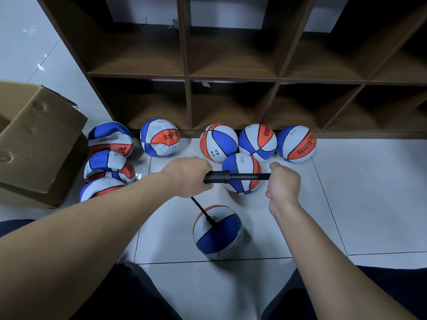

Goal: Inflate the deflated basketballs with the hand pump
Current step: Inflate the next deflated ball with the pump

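A black hand pump [219,177] is held level above the floor. My left hand [187,177] grips its barrel, and my right hand [283,183] grips the handle at the end of the drawn-out rod. A thin black hose [203,212] runs down from the barrel into the valve of a blue, white and orange basketball [217,234] on the tiles between my knees. Several sagging, deflated balls [108,167] lie at the left. Several round balls [257,140] stand by the shelf, one [241,167] just behind the pump.
A brown wooden shelf unit [233,77] with open compartments fills the back. A cardboard box [39,144] lies on its side at the left. The floor is white tile [358,204]. My dark-trousered knees frame the bottom of the view.
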